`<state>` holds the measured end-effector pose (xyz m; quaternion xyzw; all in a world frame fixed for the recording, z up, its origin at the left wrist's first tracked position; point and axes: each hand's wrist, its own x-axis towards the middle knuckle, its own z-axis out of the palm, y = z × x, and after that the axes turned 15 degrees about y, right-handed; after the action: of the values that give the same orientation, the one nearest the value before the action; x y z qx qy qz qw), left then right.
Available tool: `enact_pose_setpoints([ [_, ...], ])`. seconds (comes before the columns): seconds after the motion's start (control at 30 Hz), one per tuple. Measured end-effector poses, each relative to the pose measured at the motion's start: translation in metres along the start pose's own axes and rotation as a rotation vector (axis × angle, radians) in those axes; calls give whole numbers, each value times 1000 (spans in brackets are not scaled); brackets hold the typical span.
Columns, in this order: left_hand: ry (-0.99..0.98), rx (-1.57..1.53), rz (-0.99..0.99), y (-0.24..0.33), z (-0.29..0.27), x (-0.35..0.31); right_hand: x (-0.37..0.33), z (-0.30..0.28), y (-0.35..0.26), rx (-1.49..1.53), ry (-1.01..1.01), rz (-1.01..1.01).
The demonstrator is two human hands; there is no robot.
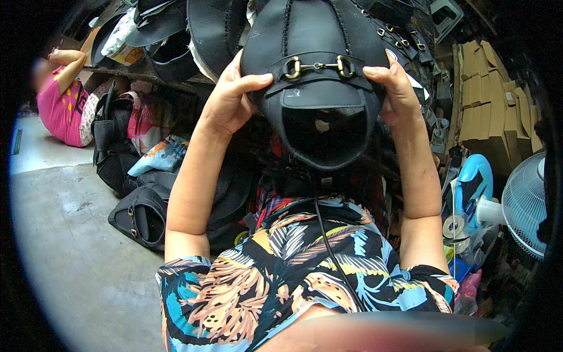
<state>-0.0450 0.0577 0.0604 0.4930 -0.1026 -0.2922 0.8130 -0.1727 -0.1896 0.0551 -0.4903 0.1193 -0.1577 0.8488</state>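
Between my hands I hold a black leather loafer upper (322,44), its stitched seams running away from me. A brass-coloured bit (318,67) crosses its strap, and a rounded opening with a dark inside faces me. My left hand (233,97) grips the left edge, thumb lying on top beside the bit. At the right edge my right hand (399,88) grips the same way, thumb near the other end of the bit. The other fingers of both hands are mostly hidden beneath or behind the leather.
More black leather uppers (220,29) are piled on the bench beyond. Others (139,216) lie heaped on the floor at left. A person in a pink top (61,105) sits at far left. Brown cardboard (487,97) and a fan (525,205) stand at right.
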Motion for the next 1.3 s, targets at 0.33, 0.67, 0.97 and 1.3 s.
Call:
enact_pose_setpoints([
  [0.33,-115,-38,-2,-9,9,-6,-14,7,-3,136,-59,-9],
  [0.67,-485,1424,1388,17,50,-22,-18,27,6,202,-181,210],
  [0.97,-263,933,1153,28,67,-26,2,-8,21,-24,-155,1],
  [1.3,-82,659,582,23,67,-7,-23,-10,28,91,-12,-222],
])
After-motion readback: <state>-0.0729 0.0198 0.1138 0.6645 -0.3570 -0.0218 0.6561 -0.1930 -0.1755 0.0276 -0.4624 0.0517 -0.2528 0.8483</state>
